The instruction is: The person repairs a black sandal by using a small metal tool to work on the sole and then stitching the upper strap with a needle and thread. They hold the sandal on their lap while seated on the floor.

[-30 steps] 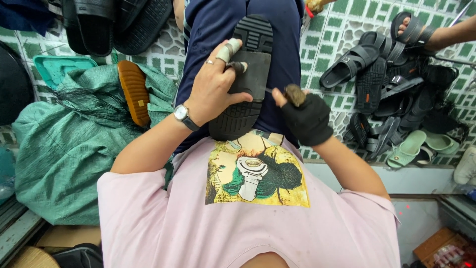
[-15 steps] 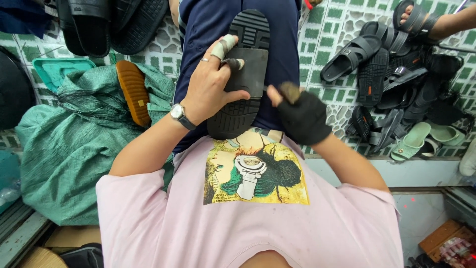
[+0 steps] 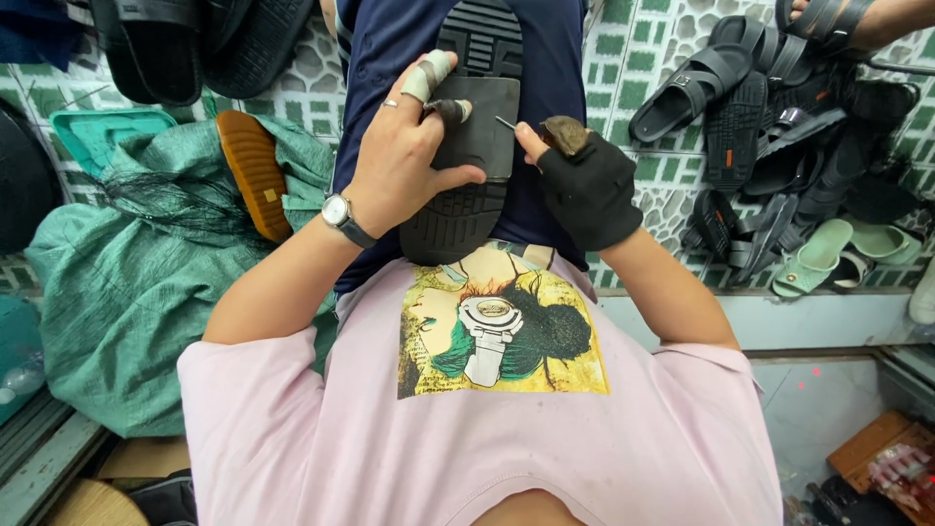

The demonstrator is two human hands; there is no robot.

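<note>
A black sandal sole (image 3: 466, 216) lies tread-up across my lap, over dark blue trousers. My left hand (image 3: 401, 164), with a wristwatch (image 3: 337, 210) and taped fingertips, grips the sole from its left edge, thumb pressed across the tread. My right hand (image 3: 586, 191), in a black fingerless glove, holds a brown wooden-handled awl (image 3: 565, 132). The awl's thin metal point (image 3: 504, 123) touches the sole's right edge. A smooth dark patch (image 3: 482, 136) sits on the sole between my two hands.
A green woven sack (image 3: 127, 282) lies at left with a brown-soled shoe (image 3: 253, 173) on it and a teal tray (image 3: 97, 127) behind. Several black sandals (image 3: 760, 107) and a pale green pair (image 3: 818, 255) lie at right. Another person's hand (image 3: 877, 21) shows at top right.
My right hand has moved up and left, bringing the awl's point to the sole's right edge. My left hand has kept its grip on the sole.
</note>
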